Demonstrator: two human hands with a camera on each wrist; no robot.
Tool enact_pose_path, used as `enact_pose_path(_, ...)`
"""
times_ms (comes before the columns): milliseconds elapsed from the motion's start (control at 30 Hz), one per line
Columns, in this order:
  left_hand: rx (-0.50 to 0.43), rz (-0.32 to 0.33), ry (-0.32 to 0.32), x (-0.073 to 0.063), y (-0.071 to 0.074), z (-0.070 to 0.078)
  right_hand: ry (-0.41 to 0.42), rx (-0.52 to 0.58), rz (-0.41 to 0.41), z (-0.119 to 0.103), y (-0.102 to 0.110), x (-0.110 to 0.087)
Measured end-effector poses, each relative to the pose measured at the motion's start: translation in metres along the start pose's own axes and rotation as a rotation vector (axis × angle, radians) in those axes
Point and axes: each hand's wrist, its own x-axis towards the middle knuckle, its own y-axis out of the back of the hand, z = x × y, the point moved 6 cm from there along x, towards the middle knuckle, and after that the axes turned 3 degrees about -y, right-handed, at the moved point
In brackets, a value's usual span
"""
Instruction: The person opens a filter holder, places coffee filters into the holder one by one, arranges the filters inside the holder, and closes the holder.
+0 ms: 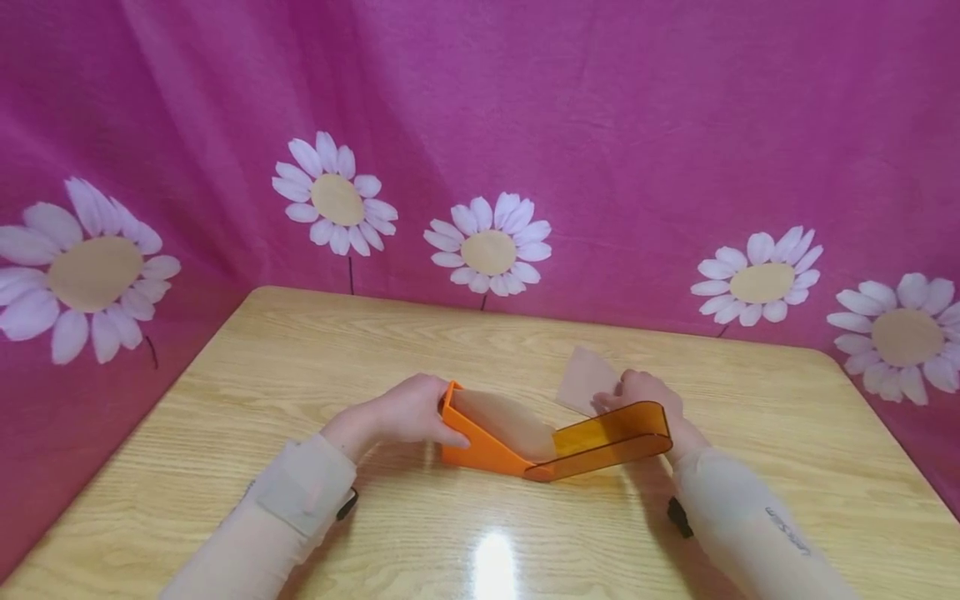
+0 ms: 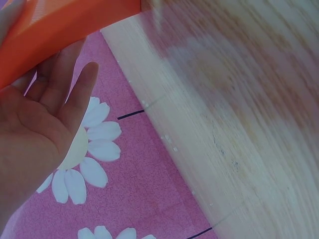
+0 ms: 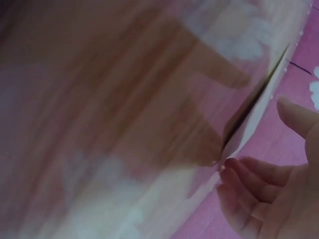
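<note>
My left hand (image 1: 416,410) grips the tall end of an orange filter holder (image 1: 480,443), its thumb along the near side. The holder's clear amber lid (image 1: 618,440) is swung out to the right. Inside stand brown paper coffee filters (image 1: 506,417). A single brown paper coffee filter (image 1: 583,382) lies behind the lid, with my right hand (image 1: 647,393) at its right corner. In the right wrist view, the fingertips (image 3: 230,167) touch that filter's lower end, while the thumb stays apart from it. The lid partly hides the right hand in the head view.
Everything is on a glossy light wood table (image 1: 360,350) with rounded back corners. A magenta cloth (image 1: 600,125) printed with white daisies hangs along its back and left sides. Glare (image 1: 493,567) shows on the near tabletop.
</note>
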Motion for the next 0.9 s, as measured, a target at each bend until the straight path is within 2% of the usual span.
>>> enact_pose_path(200, -0.012, -0.002, 0.017, 0.001, 0.000, -0.001, 0.032, -0.067, 0.010, -0.009, 0.001, 0.000)
enact_pose_path(367, -0.017, -0.007, 0.016, 0.001, 0.000, -0.001, 0.078, 0.011, -0.042, -0.011, 0.005, -0.005)
enact_pose_path(533, -0.012, -0.004, 0.002, -0.001, 0.001, 0.002, 0.058, 0.026, -0.071, -0.010, 0.009, -0.006)
enact_pose_path(900, -0.016, -0.004, -0.004, 0.000, 0.000, 0.002, 0.027, -0.005, 0.021, -0.002, 0.005, 0.005)
